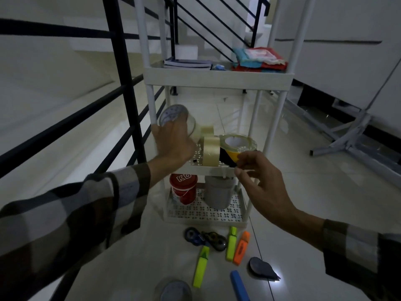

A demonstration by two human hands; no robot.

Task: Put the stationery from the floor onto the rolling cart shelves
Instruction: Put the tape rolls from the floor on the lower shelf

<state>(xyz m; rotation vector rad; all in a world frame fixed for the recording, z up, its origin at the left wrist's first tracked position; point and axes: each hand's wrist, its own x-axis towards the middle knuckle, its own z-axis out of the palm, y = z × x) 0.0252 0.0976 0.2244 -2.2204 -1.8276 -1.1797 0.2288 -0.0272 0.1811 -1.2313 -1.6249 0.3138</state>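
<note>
Stationery lies partly on the floor (138, 253) and partly on the white cart (219, 76). Middle shelf (213, 169): two clear tape rolls (209, 152) stand on edge, side by side, and a yellow-and-black tape roll (236, 146) leans tilted at their right, its hole facing up. My left hand (173, 144) reaches over the left end of this shelf, its grip closed around a clear roll (175, 118) with a pale printed core, held just above the shelf and touching the nearer standing roll. My right hand (260, 183) is at the shelf's front right corner; its fingertips (239, 158) pinch the lower edge of the yellow-and-black roll, so this grip is closed on that roll.

Top shelf: a stack of dark notebooks (187, 63) at left, a small blue item (218, 67) in the middle, and a pile of red and teal folded things (259, 59) at right. Bottom shelf (206, 213): a red tub (184, 189) with white lettering at left, a grey cylinder (219, 192) just beside it at right.

Floor, in front of the cart: two dark correction-tape dispensers (205, 237) touching each other; a yellow-green highlighter (231, 243) and an orange highlighter (241, 247) side by side; another yellow-green highlighter (201, 266) nearer to me; a blue marker (238, 285); a dark teardrop-shaped dispenser (261, 268) at right. A black railing (121, 68) stands left of the cart. Both sleeves are checked.
</note>
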